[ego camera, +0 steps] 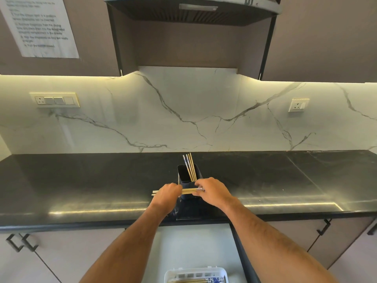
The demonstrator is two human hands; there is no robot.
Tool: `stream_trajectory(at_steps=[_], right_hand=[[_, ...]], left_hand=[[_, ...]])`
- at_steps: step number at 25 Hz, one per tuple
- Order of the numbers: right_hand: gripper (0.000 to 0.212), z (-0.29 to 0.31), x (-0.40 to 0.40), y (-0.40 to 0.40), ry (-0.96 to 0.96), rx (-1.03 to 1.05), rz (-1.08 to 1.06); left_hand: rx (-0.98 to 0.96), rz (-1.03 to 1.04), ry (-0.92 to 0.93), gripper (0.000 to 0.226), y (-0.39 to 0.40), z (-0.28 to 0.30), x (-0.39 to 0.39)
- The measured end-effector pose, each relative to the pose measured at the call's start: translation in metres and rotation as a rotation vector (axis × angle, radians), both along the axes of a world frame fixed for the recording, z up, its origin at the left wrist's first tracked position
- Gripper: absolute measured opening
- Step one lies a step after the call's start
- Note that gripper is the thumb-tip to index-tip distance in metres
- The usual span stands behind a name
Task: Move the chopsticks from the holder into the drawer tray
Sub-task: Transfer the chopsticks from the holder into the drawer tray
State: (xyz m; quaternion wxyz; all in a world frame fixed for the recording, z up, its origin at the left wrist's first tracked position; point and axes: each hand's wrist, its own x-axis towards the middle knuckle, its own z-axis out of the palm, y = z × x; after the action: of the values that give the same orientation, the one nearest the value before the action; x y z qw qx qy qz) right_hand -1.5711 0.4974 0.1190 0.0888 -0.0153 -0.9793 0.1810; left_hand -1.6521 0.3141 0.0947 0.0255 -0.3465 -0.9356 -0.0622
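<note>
A dark blue square holder [188,176] stands on the black countertop [102,180] with several chopsticks [190,166] still upright in it, some wooden, some blue-patterned. In front of the holder a bundle of chopsticks [188,191] lies level between my hands. My left hand [168,196] grips its left part and my right hand [210,190] grips its right end. Below, the open drawer [193,248] holds a white tray [194,275] with several chopsticks in it, cut off by the frame's bottom edge.
A marble backsplash with sockets [54,100] rises behind the counter. A hood [191,11] hangs overhead. A paper sheet [38,25] is stuck on the upper left cabinet. Lower cabinets with black handles [20,242] flank the drawer.
</note>
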Motion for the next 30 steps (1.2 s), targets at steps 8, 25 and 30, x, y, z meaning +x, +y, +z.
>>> stream_trajectory(at_steps=[8,25,30], right_hand=[[0.083,-0.001,0.004,0.021,-0.076,-1.552,-0.519],[0.017,-0.036,0.007,-0.006,-0.116,0.459,0.050],[0.018,-0.049,0.016,-0.010,-0.198,0.563,0.040]], left_hand=[[0.011,-0.028,0.022,0.023,0.011,-0.010,0.003],[-0.083,-0.062,0.038,0.028,0.027,-0.028,0.015],[-0.118,-0.071,0.022,0.027,0.019,-0.043,0.028]])
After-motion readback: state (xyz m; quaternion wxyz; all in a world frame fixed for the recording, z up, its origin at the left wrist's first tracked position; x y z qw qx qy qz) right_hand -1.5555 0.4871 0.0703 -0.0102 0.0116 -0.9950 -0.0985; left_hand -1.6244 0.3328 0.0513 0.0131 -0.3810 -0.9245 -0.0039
